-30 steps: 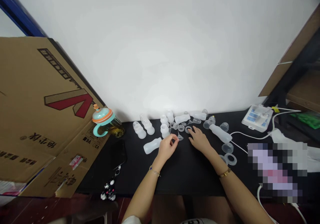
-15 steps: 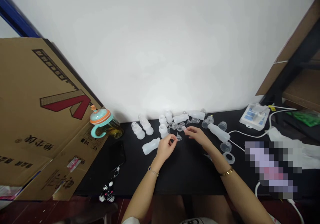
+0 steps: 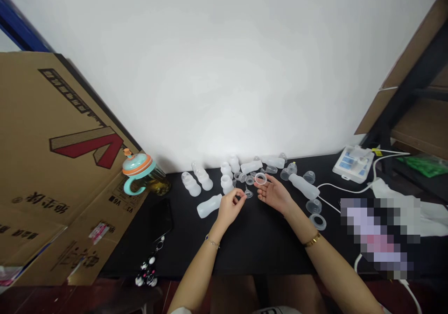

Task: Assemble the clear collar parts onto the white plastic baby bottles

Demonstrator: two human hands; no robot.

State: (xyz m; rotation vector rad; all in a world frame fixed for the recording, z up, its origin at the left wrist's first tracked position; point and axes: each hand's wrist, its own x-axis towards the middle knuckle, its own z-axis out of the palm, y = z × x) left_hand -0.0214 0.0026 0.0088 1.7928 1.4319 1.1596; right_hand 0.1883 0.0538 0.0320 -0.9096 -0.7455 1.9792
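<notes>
Turned palm up, my right hand holds a translucent ring at its fingertips. My left hand has its thumb and fingers pinched together; whatever they hold, if anything, is too small to make out. Just right of those fingers a clear funnel-like piece stands on the black table. A frosted bottle lies left of my left hand. Behind it are white bottle bodies and small clear parts. Two capped bottles stand farther left.
At the left, a lidded cup, a phone and a cardboard box. At the right, a frosted bottle, a loose ring, a plastic case, white cables and a pixelated patch. A wall rises behind.
My right hand has turned palm up, and the ring now shows at its fingertips. My left hand keeps its pinch. The whole view has shifted slightly.
</notes>
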